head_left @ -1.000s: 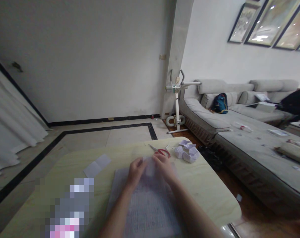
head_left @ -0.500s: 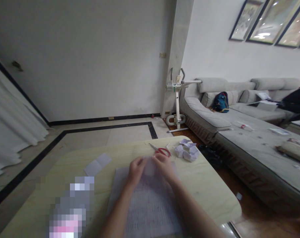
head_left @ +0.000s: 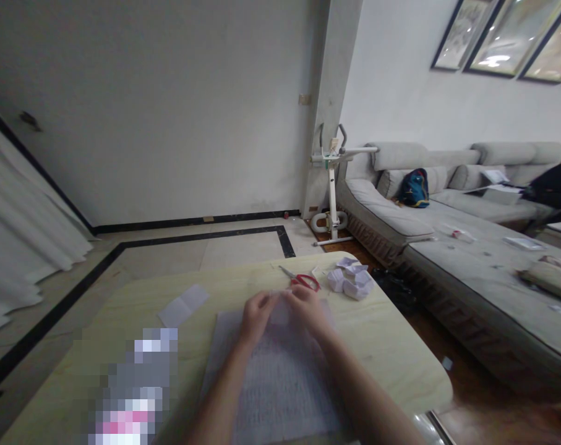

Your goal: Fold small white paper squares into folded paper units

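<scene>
Between my two hands is a small piece of white paper, its upper edge pinched at both sides. My left hand has its fingers closed on the left side of that edge. On the right side, my right hand grips it the same way. Beneath them lies a large sheet covered in rows of writing. Just beyond my right hand rest red-handled scissors, blades pointing to the upper left. Several folded white paper pieces sit to the right of the scissors.
A creased white paper lies on the left of the pale wooden table. Nearer on that side is a pixelated, unreadable object. A grey sofa with a blue backpack stands to the right, and a white exercise machine behind.
Both hands stay almost in place, still pinching the small paper. The view has shifted slightly; otherwise the things on the table look the same.
</scene>
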{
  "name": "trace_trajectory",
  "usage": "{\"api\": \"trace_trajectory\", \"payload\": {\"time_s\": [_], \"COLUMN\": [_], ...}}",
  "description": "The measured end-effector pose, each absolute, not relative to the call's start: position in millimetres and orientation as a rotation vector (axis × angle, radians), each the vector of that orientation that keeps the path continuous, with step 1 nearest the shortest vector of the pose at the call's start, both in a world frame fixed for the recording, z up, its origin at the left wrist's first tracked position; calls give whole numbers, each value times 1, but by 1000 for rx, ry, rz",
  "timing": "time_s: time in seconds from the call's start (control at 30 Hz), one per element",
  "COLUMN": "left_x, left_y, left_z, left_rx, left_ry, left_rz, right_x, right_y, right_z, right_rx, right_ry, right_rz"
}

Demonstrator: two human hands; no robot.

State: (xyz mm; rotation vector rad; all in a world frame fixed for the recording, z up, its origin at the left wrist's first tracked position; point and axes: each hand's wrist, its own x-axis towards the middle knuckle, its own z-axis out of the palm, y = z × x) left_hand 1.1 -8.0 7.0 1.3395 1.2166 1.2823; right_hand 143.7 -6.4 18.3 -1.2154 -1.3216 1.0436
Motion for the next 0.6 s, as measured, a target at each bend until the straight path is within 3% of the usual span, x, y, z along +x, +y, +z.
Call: {"api": "trace_trajectory", "payload": {"time_s": [0.6], "left_x": [1], "left_y": [-8], "left_z": [12], "left_rx": [1322], "left_ry": [1191], "left_rz": [1301], "right_x": [145], "right_y": [-6], "right_z": [18], "right_rx": [-1225], "right_ry": [-1336], "right_rz": [1053]}}
